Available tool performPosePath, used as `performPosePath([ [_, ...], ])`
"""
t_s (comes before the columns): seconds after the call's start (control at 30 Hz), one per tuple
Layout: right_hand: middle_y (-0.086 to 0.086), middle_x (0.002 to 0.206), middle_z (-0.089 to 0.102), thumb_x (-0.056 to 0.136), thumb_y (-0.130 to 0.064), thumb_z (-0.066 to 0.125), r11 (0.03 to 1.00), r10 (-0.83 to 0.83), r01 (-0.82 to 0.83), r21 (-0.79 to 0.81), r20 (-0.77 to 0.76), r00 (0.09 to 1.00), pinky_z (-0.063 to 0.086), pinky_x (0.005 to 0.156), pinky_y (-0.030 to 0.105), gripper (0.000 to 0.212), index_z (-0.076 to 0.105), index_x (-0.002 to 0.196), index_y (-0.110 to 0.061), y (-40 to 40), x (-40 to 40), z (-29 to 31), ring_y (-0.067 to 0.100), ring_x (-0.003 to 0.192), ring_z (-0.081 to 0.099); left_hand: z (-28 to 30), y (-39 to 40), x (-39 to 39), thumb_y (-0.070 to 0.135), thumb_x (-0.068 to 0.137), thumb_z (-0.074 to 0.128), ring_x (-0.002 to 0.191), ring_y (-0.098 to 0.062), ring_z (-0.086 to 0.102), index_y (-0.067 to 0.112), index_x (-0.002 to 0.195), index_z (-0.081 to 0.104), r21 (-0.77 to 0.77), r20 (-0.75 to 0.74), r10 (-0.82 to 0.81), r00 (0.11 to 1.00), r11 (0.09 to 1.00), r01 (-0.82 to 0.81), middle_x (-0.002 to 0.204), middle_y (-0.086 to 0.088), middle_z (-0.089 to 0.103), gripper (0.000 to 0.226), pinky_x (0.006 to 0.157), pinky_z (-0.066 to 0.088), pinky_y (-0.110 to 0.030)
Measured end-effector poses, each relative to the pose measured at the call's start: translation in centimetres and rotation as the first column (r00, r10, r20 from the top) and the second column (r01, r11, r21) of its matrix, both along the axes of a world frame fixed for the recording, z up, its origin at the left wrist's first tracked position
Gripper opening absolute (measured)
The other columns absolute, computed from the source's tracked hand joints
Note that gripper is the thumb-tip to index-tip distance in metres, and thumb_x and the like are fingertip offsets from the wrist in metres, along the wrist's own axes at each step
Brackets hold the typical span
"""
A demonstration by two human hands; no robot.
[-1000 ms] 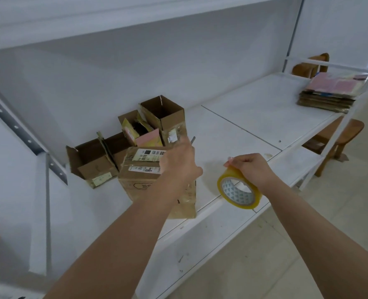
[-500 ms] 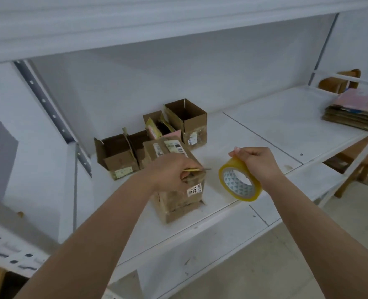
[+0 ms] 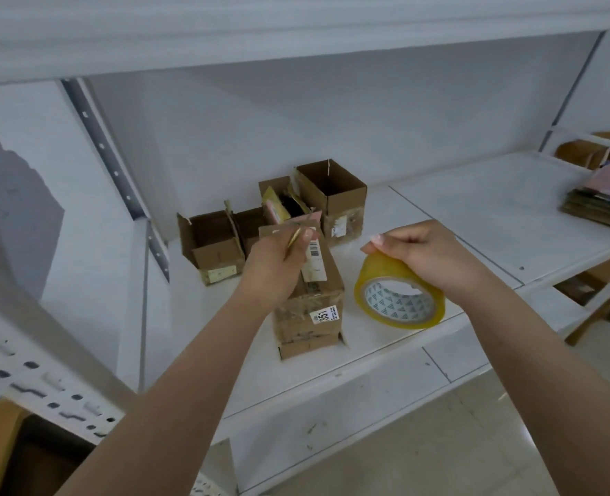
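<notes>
Since half a second earlier, the left hand [image 3: 271, 270] had tipped its thin gold tool [image 3: 293, 240] upright, fingers curled round it over the cardboard box [image 3: 308, 306]. Right of those fingers, the right hand [image 3: 425, 255] pinched the yellow tape roll [image 3: 400, 304]. No strip was pulled, so sealing seemingly remained.

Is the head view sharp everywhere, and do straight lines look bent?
Head view: the closed brown cardboard box, the thin gold tool and the yellow roll of tape are fairly sharp; the perforated white metal rail at lower left is blurred; the grey metal uprights splay apart upward, a wide-lens effect; light is soft, without glare.
</notes>
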State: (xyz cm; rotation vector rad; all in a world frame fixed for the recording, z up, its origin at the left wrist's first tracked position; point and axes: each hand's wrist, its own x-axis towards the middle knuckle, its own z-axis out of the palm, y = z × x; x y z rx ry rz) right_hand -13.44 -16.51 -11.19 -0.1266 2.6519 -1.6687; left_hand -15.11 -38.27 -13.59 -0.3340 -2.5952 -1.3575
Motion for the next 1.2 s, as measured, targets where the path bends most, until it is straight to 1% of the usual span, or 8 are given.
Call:
performPosePath([
  [0.13,-0.014,0.087,0.075,0.090,-0.044,0.063,0.998,0.031,-0.031,0.050,0.005,1.000,0.051,0.073,0.025,0.019,0.079,0.085,-0.036,-0.3,0.7,1.0,0.003,0.074,0.071,1.3,1.6,0.7,0.076,0.076,0.054,0.092,0.006,0.057,0.031,0.098,0.073,0.357,0.170,-0.037,0.985,0.934,-0.027,0.101,0.015,0.070,0.053,0.070,0.036,-0.017],
  [0.2,-0.012,0.084,0.075,0.089,-0.045,0.063,0.997,0.043,-0.042,0.059,0.001,0.999,0.052,0.073,0.026,0.018,0.078,0.080,-0.042,-0.5,1.0,1.2,0.005,0.074,0.071,1.7,2.0,0.9,0.082,0.065,0.058,0.098,0.005,0.058,0.027,0.091,0.073,0.282,0.172,-0.120,0.978,0.957,0.068,0.106,0.014,0.069,0.063,0.071,0.036,-0.016],
  [0.33,-0.015,0.069,0.072,0.091,-0.042,0.062,0.994,0.072,-0.072,0.079,-0.004,0.997,0.046,0.065,0.023,0.030,0.073,0.064,-0.048,-1.1,1.2,1.5,0.003,0.062,0.069,1.8,2.4,1.0,0.050,0.074,0.075,0.070,-0.002,0.066,0.027,0.063,0.069,0.242,0.082,-0.143,0.986,0.963,0.120,0.064,0.008,0.069,0.026,0.064,0.049,-0.014],
  [0.5,-0.011,0.083,0.075,0.082,-0.050,0.067,0.980,0.166,-0.175,0.092,0.103,0.981,0.052,0.074,0.027,0.021,0.078,0.089,-0.034,-1.6,0.9,1.6,0.005,0.075,0.072,1.8,1.1,1.2,0.030,0.083,0.075,0.059,0.000,0.061,0.014,0.066,0.069,0.212,0.030,-0.145,0.989,0.968,0.135,0.057,0.011,0.064,0.024,0.059,0.046,-0.007],
  [0.63,-0.006,0.091,0.075,0.052,-0.068,0.069,0.971,0.221,-0.234,0.041,0.209,0.953,0.053,0.070,0.025,0.063,0.071,0.105,-0.034,-1.9,0.8,1.7,0.011,0.079,0.072,1.2,0.0,1.7,0.034,0.086,0.071,0.062,-0.004,0.061,0.017,0.068,0.063,0.103,0.009,-0.014,1.000,0.995,0.013,0.062,0.008,0.064,0.027,0.065,0.052,-0.028],
  [0.8,-0.005,0.093,0.075,0.047,-0.064,0.074,0.974,0.226,-0.213,-0.083,0.202,0.953,0.054,0.074,0.027,0.063,0.074,0.100,-0.030,-0.8,0.1,1.5,0.016,0.086,0.072,-0.6,-1.9,3.1,0.040,0.090,0.065,0.055,0.002,0.055,0.024,0.066,0.055,0.081,0.017,0.153,0.988,0.985,-0.154,0.058,0.019,0.060,0.030,0.055,0.042,-0.028],
  [0.93,-0.008,0.079,0.074,0.047,-0.062,0.076,0.975,0.220,-0.217,-0.041,0.218,0.951,0.051,0.053,0.020,0.056,0.076,0.092,-0.028,0.3,-0.6,1.1,0.007,0.067,0.070,-1.8,-4.3,3.8,0.046,0.089,0.062,0.067,-0.002,0.061,0.027,0.068,0.056,0.064,0.038,0.302,0.953,0.951,-0.303,0.064,0.014,0.063,0.029,0.060,0.043,-0.027],
  [1.2,-0.001,0.071,0.071,0.056,-0.063,0.075,0.961,0.083,-0.102,0.256,0.081,0.993,0.048,0.053,0.020,0.040,0.071,0.074,-0.028,2.1,-1.6,-0.8,0.012,0.062,0.068,-4.8,-6.4,4.9,0.050,0.090,0.058,0.068,-0.014,0.060,0.021,0.074,0.058,0.005,0.090,0.456,0.886,0.889,-0.458,0.067,0.008,0.063,0.033,0.057,0.039,-0.024],
])
